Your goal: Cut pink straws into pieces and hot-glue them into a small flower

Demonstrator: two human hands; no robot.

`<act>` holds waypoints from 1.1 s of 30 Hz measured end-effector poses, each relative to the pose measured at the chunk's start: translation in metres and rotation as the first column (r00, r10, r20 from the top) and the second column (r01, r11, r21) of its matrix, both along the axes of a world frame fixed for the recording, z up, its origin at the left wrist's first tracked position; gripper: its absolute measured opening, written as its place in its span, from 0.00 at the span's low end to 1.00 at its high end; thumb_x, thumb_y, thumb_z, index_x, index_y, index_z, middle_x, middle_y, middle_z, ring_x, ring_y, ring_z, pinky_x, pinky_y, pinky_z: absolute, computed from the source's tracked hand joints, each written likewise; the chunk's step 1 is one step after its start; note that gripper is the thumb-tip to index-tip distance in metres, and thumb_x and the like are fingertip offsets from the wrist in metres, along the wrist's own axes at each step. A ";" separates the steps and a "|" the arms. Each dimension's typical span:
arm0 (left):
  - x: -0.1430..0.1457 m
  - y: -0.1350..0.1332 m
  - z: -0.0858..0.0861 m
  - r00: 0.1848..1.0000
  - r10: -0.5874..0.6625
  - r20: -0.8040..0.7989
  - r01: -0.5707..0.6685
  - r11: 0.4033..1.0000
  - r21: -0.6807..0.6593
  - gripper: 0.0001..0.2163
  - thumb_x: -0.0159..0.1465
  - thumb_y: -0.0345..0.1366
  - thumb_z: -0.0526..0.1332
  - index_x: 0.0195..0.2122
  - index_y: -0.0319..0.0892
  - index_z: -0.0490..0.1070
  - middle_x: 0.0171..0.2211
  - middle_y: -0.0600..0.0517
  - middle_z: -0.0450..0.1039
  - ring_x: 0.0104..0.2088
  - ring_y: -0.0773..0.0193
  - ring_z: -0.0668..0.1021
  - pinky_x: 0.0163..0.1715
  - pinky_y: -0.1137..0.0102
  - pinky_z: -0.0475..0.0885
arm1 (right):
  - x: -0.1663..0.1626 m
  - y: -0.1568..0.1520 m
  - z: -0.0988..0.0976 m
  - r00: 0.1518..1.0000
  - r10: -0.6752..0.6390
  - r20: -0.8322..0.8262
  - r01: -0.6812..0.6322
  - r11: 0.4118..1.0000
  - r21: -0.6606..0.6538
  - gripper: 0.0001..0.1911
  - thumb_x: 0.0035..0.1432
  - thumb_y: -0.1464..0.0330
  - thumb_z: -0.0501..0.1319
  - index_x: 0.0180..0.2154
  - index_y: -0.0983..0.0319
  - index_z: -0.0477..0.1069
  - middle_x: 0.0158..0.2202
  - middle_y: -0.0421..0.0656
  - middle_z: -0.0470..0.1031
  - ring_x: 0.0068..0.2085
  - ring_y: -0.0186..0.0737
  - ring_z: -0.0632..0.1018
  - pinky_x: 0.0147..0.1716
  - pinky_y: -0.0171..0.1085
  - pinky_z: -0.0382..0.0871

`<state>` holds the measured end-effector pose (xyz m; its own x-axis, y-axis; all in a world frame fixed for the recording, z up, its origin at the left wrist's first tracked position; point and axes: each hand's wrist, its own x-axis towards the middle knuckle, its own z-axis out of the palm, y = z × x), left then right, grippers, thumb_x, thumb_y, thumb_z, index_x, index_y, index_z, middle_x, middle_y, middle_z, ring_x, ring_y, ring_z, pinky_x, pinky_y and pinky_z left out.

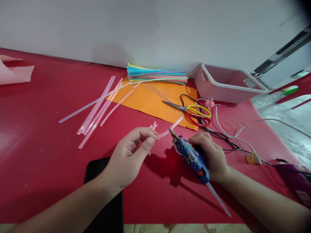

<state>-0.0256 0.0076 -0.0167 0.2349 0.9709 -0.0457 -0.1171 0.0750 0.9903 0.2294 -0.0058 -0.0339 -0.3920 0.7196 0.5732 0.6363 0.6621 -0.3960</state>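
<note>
In the middle of the view my left hand (132,152) pinches a pink pipe cleaner (167,132) between thumb and fingertips. Small pink loops stick up behind the fingers, and a straight end points up to the right. My right hand (212,155) is wrapped round the handle of a blue hot glue gun (190,155), its body smeared with glue strings. The gun's metal nozzle is at the pipe cleaner's straight part; whether they touch I cannot tell. A translucent glue stick (218,200) juts from the gun's back end.
Several glue sticks (97,103) lie left on the red table (48,168). Pipe cleaners (155,75) rest by orange paper (150,100) with scissors (191,111). A white bin (230,84), tangled cords (225,139) and a pink flower (209,103) are right. A black phone (109,207) lies under my left wrist.
</note>
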 end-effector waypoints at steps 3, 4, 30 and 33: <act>0.001 0.000 0.001 1.000 -0.006 0.022 0.006 1.000 -0.005 0.06 0.70 0.36 0.63 0.33 0.46 0.75 0.46 0.53 0.79 0.32 0.69 0.73 0.36 0.71 0.70 | 0.000 -0.001 0.000 1.000 0.001 -0.023 -0.001 1.000 -0.008 0.05 0.62 0.67 0.62 0.40 0.57 0.68 0.29 0.40 0.75 0.28 0.39 0.73 0.33 0.41 0.65; 0.001 0.000 0.001 0.999 -0.010 0.031 0.010 1.000 -0.012 0.07 0.70 0.36 0.63 0.33 0.45 0.74 0.46 0.52 0.80 0.32 0.69 0.74 0.36 0.71 0.70 | 0.000 -0.001 0.000 1.000 0.002 -0.028 -0.002 1.000 -0.007 0.05 0.62 0.68 0.63 0.40 0.57 0.68 0.29 0.40 0.74 0.28 0.39 0.73 0.33 0.41 0.65; -0.002 -0.003 0.006 0.996 -0.082 -0.036 0.085 0.993 0.077 0.11 0.73 0.34 0.57 0.32 0.44 0.71 0.46 0.50 0.79 0.56 0.63 0.76 0.57 0.69 0.68 | 0.002 0.001 -0.001 0.998 0.052 0.023 -0.052 0.999 0.015 0.07 0.62 0.70 0.61 0.43 0.58 0.65 0.30 0.39 0.73 0.29 0.37 0.73 0.35 0.41 0.64; 0.000 0.000 0.003 0.996 -0.057 -0.065 0.057 0.998 -0.005 0.10 0.73 0.35 0.58 0.32 0.44 0.70 0.36 0.52 0.77 0.43 0.66 0.78 0.44 0.71 0.71 | 0.003 -0.001 -0.003 0.999 0.043 -0.023 -0.043 0.999 -0.009 0.07 0.61 0.69 0.63 0.42 0.57 0.67 0.30 0.39 0.74 0.29 0.38 0.73 0.35 0.42 0.65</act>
